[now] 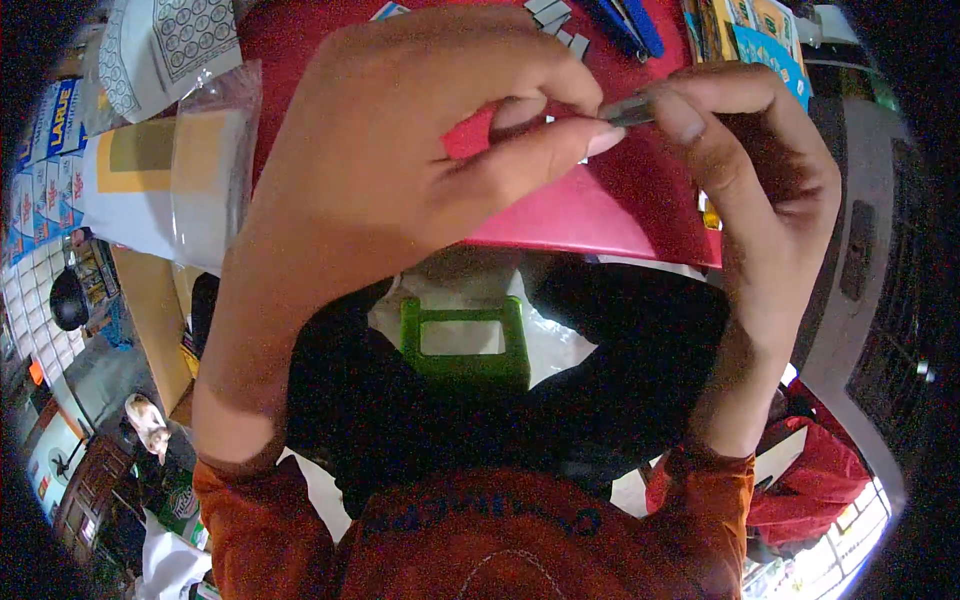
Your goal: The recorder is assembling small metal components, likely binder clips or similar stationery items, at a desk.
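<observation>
Both hands are raised over the red table (590, 215) and meet at a small grey metal strip (628, 111), which looks like a strip of staples. My left hand (370, 150) pinches its left end between thumb and forefinger. The other end is between the thumb and curled forefinger of my right hand (765, 165). Beyond the hands lie several short grey staple strips (548, 14). To their right is a blue stapler (625, 25), partly cut off by the upper edge. Fingers hide much of the held strip.
Plastic sleeves with paper (190, 165) and blue-white cartons (45, 190) stand at the left. Packets (755, 40) lie at the far right, beside a large grey cabinet-like object (855, 240). A green plastic stool (465, 365) stands below the table edge. A cat (148, 425) is on the floor.
</observation>
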Demonstrator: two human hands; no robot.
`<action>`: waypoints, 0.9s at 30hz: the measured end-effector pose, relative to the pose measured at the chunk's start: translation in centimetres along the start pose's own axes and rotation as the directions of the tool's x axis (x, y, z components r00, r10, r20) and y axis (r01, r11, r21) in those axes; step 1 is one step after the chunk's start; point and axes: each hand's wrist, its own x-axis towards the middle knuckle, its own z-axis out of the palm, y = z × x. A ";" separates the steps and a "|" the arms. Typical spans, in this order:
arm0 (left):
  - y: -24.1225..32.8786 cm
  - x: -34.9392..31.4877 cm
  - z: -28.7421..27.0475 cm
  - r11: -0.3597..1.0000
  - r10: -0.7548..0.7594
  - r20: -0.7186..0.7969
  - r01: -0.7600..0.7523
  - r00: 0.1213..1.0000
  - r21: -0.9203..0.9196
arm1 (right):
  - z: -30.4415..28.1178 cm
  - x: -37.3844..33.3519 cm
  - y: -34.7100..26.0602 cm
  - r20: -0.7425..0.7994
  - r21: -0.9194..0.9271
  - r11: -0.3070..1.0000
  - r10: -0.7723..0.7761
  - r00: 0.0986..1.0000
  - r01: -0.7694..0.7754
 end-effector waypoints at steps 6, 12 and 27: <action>-0.6 -0.1 1.1 0.952 -0.097 0.018 0.099 0.995 -0.289 | -0.8 -0.6 0.6 -0.037 0.068 0.997 -0.024 0.999 0.026; 0.3 -0.1 1.7 0.861 -0.101 0.039 0.107 0.994 -0.498 | -1.3 -1.0 1.1 0.000 0.201 0.980 -0.009 1.000 0.009; 2.0 0.6 0.5 0.937 -0.068 0.061 0.085 0.996 -0.338 | -1.8 -1.1 0.7 0.051 0.164 0.986 -0.011 0.999 0.002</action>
